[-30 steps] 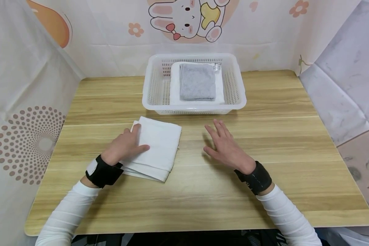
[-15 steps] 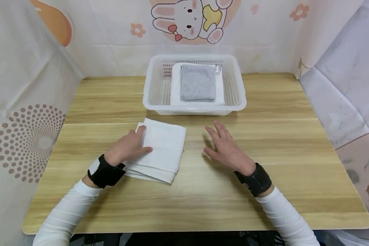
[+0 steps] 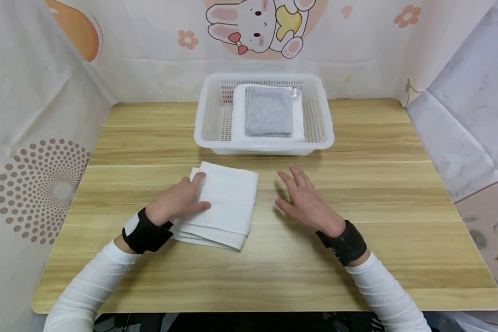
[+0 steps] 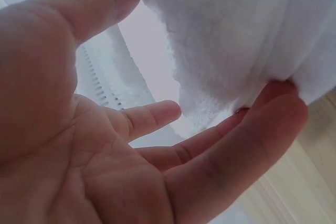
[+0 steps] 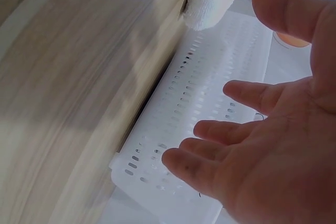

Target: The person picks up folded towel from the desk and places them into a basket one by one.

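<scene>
A folded white towel [image 3: 228,198] lies on the table in front of the basket, its layers showing along the near edge. My left hand [image 3: 178,198] rests at the towel's left side, with thumb and forefinger spread and touching it. In the left wrist view, the fingertips [image 4: 286,95] meet the white towel [image 4: 226,35], and the fingers are only slightly bent. To the right of the towel, my right hand [image 3: 309,203] hovers over the table with its fingers spread and nothing in it. The right wrist view shows its palm [image 5: 294,156] facing the basket.
A white perforated basket [image 3: 213,115] stands at the back of the wooden table [image 3: 377,184]. Inside it, a folded grey cloth [image 3: 269,113] lies on a folded white towel [image 3: 238,124]. A printed curtain [image 3: 149,41] hangs behind.
The white towel on the table has slid to the right together with my left hand, nearer to the right hand. My right hand has stayed almost still.
</scene>
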`<control>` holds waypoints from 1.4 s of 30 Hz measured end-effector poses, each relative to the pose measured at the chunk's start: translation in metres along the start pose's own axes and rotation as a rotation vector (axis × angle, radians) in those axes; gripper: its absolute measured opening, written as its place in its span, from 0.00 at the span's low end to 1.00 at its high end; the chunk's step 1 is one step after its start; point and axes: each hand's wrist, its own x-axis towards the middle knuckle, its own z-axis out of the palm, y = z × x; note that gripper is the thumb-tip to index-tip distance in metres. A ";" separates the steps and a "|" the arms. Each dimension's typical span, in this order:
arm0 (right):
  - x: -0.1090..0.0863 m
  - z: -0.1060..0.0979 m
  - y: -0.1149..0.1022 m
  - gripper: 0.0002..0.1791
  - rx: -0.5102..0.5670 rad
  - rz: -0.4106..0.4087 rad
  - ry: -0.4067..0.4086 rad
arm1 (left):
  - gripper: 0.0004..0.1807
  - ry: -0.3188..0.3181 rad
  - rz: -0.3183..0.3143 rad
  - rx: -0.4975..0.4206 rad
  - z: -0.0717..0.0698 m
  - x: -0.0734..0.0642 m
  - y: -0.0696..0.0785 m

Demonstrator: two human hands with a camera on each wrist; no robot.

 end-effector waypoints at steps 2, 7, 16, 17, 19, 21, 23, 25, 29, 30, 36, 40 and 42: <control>0.000 0.000 0.000 0.42 -0.001 0.001 0.002 | 0.44 0.004 0.016 -0.004 0.001 0.000 0.002; -0.001 0.001 0.000 0.42 0.012 0.016 -0.001 | 0.44 0.005 0.046 -0.018 0.004 0.000 0.007; -0.002 0.001 0.000 0.41 0.042 0.043 -0.030 | 0.44 -0.011 0.068 -0.017 0.010 0.002 0.016; -0.003 0.001 0.000 0.41 0.042 0.045 -0.031 | 0.43 -0.009 0.072 -0.011 0.011 0.002 0.017; -0.003 0.001 0.001 0.41 0.041 0.047 -0.033 | 0.43 -0.006 0.080 0.002 0.012 0.002 0.018; -0.003 0.001 0.001 0.40 0.040 0.045 -0.034 | 0.42 -0.006 0.093 0.013 0.013 0.002 0.020; -0.003 0.002 0.001 0.40 0.042 0.044 -0.034 | 0.42 -0.006 0.098 0.028 0.013 0.002 0.022; -0.003 0.003 0.001 0.40 0.046 0.044 -0.034 | 0.41 -0.009 0.102 0.036 0.014 0.002 0.024; -0.004 0.004 0.001 0.39 0.056 0.038 -0.028 | 0.40 -0.012 0.103 0.056 0.015 0.001 0.029; -0.004 0.004 0.001 0.39 0.058 0.034 -0.026 | 0.40 -0.010 0.106 0.061 0.015 0.001 0.030; -0.003 0.005 0.001 0.37 0.034 0.017 -0.023 | 0.39 0.005 0.131 0.079 0.018 0.003 0.034; -0.003 0.006 0.001 0.34 0.007 -0.008 -0.026 | 0.38 0.003 0.129 0.076 0.019 0.004 0.035; -0.003 0.007 0.001 0.33 -0.001 -0.024 -0.024 | 0.37 0.000 0.127 0.075 0.020 0.004 0.036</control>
